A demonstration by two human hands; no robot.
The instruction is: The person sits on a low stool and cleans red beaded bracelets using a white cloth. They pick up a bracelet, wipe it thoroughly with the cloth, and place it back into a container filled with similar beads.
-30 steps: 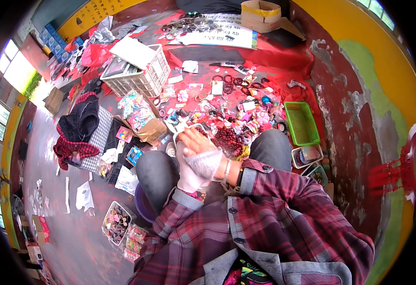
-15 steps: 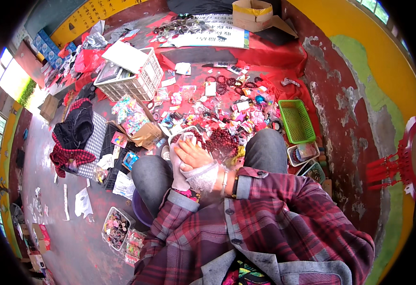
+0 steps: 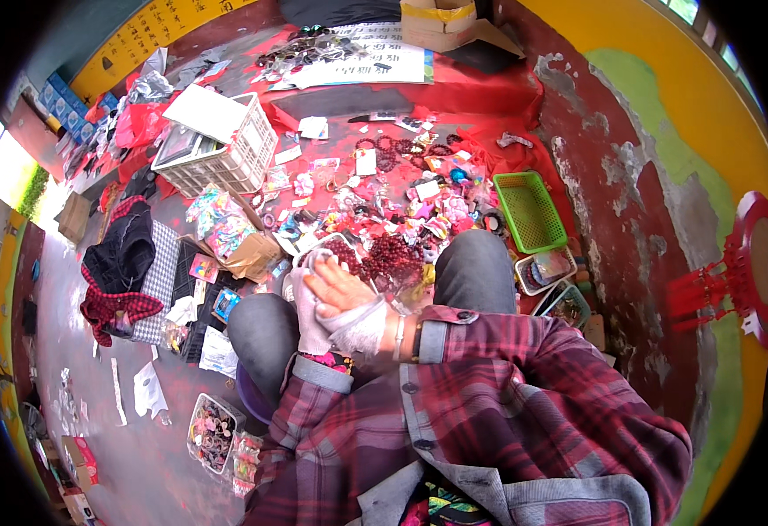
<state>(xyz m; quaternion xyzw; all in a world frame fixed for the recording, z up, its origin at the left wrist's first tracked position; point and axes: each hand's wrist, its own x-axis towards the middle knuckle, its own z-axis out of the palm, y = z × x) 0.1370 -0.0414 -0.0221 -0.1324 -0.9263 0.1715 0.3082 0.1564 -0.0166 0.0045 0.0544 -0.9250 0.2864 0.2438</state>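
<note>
My left hand [image 3: 305, 302], in a pale pinkish cloth glove, points forward between my knees with its fingers stretched out. Flat against it lies my right hand [image 3: 338, 287], its bare fingers straight and partly covering the left. Pale cloth [image 3: 358, 326] wraps the right palm's heel and wrist; whether it is a fingerless or folded-back glove I cannot tell. No object shows between the hands. Just beyond them are a white-rimmed basket [image 3: 347, 240] and a heap of dark red bead bracelets [image 3: 393, 260].
Hair ties and small accessories [image 3: 428, 210] cover the floor ahead. A green basket [image 3: 531, 210] stands right, near a peeling wall [image 3: 594, 202]. Left are a white crate [image 3: 235, 158], an open carton [image 3: 252, 254] and dark clothing [image 3: 125, 254]. A filled basket [image 3: 213, 434] sits lower left.
The whole view has shifted, so the surroundings sit further left. My hands stay pressed together, the right still flat over the left.
</note>
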